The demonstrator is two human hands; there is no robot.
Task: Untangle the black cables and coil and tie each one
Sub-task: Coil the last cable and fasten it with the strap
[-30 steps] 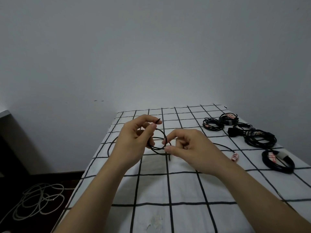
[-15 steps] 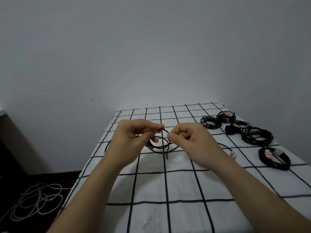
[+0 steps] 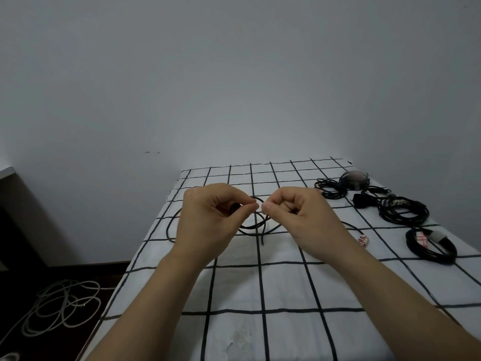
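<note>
Where the floor shows at the far left, a loose heap of pale cable lies below the edge of the tabletop, well apart from the work. The tabletop is covered in a white cloth with a black grid.

The left hand is raised over the cloth, its thumb and forefinger pinched tight on the thin black cable and the other fingers curled in behind. Slack from this side arcs out to the left and lies on the cloth. Just beside it, the right hand pinches the same cable in the same way, and the two sets of fingertips almost meet. A small loop hangs below and between the hands, and a short free end points straight down toward the cloth.

The coming move seems to turn on that loop. It lies under and between both pinches, its plane roughly facing the camera, and neither hand is clearly nearer to it. Judging by the grip, the person is either working out a knot or setting the first turn of a coil; I cannot tell which.

Further right, the cable trails off under the right wrist to a red-and-white tag. Beyond it lie four bundles already coiled: two small ones near the far edge, a larger one and a thick one with a pale band nearest the right edge.
</note>
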